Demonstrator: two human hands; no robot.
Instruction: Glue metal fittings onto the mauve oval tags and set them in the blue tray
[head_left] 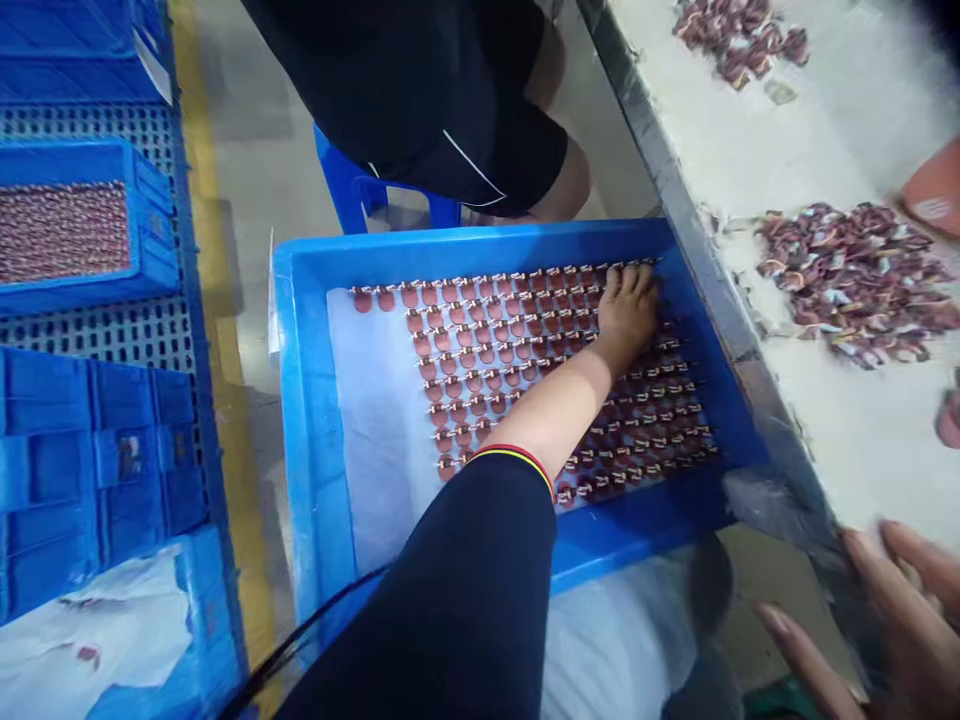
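My left hand (628,305) reaches into a blue plastic bin (315,244), at the far right end of the rows. Its fingers bend down onto the top row; their tips and anything between them are hidden. Rows of small reddish-brown discs (478,405), each with a light-and-dark strip at one edge, lie on a white sheet (379,440) in the bin. My forearm covers part of the rows. At the lower right, my right hand (862,620) is blurred beside the table edge, its fingers spread with nothing visible in them.
A pale worktable (840,150) at the right carries loose heaps of similar pieces (855,280) and an orange object (937,190). A person in dark clothes (427,90) sits on a blue stool (341,185) behind the bin. Blue crates (90,470) stand along the left.
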